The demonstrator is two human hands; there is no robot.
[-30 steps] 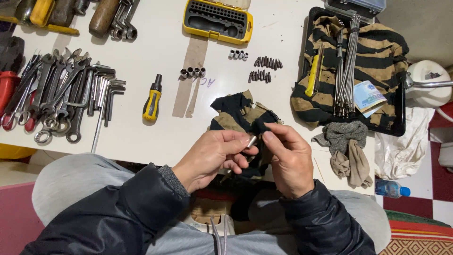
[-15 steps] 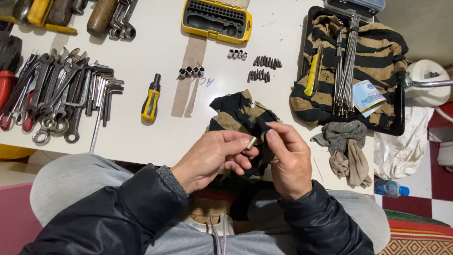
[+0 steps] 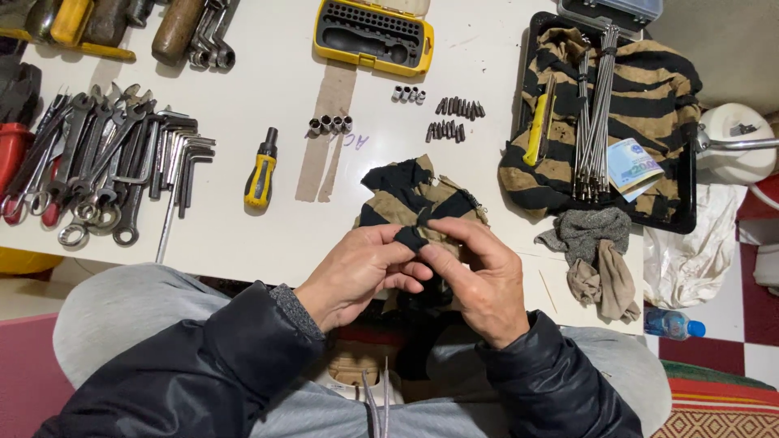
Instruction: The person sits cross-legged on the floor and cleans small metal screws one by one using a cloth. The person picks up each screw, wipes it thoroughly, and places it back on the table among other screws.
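Note:
A black-and-tan striped cloth [image 3: 406, 193] lies crumpled at the near edge of the white table [image 3: 243, 235]. My left hand [image 3: 357, 274] and my right hand [image 3: 480, 280] meet over its front edge. Both pinch a black fold of the cloth between thumbs and fingertips. Whatever is inside the fold is hidden by the cloth and my fingers. My dark jacket sleeves and grey trousers fill the bottom of the view.
Spanners [image 3: 89, 162] and hex keys [image 3: 182, 162] lie at the left, with a yellow-black screwdriver [image 3: 261, 169] beside them. Sockets [image 3: 329, 124], bits [image 3: 454, 118] and a yellow bit case [image 3: 373, 34] lie farther back. At the right are a black tray [image 3: 688, 195] with metal rods [image 3: 596, 113] and a grey rag [image 3: 596, 243].
A small shiny metal piece showed between my fingertips before; now the black cloth fold covers it. Both hands have stayed at the table's near edge.

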